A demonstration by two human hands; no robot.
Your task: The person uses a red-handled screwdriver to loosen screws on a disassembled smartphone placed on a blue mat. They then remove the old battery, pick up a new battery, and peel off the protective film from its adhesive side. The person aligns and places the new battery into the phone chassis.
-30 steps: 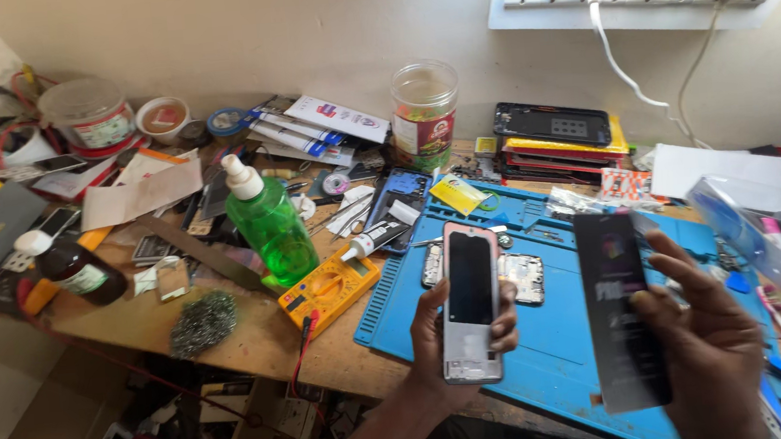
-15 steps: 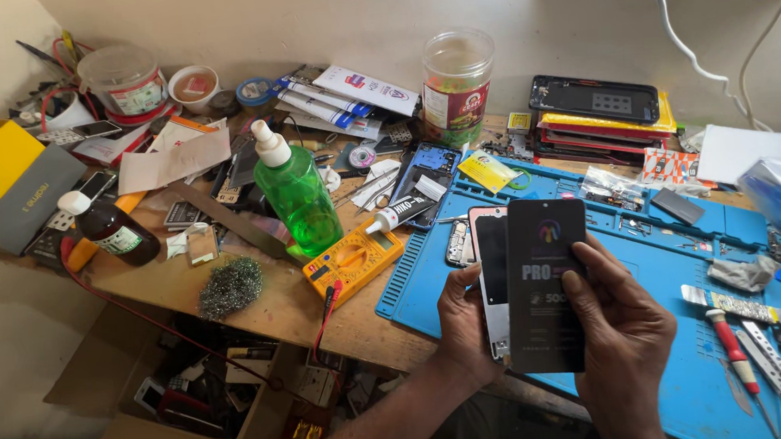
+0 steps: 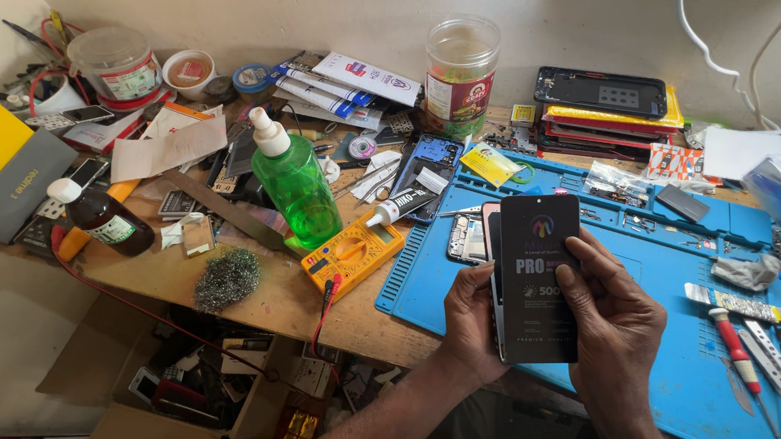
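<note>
Right hand (image 3: pixel 614 323) clamps one black flat packet (image 3: pixel 537 278) from the right side; left hand (image 3: pixel 473 320) grips one phone (image 3: pixel 492 281) behind it, over the blue work mat (image 3: pixel 653 254) near the front edge of the surface (image 3: pixel 257 300). Phone mostly hidden by the packet; only its left edge shows. Open mat lies right of the hands. One green bottle (image 3: pixel 297 182) and one yellow multimeter (image 3: pixel 352 254) stand left. Mat's right end cut off.

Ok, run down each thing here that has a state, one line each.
Left hand: gripping the phone.
Right hand: gripping the black sleeve.
Phone: upright, mostly hidden behind the sleeve.
Black sleeve: upright, in front of the phone.
Green bottle: standing, capped.
Brown bottle: standing, capped.
Clear jar: standing, lid on.
</note>
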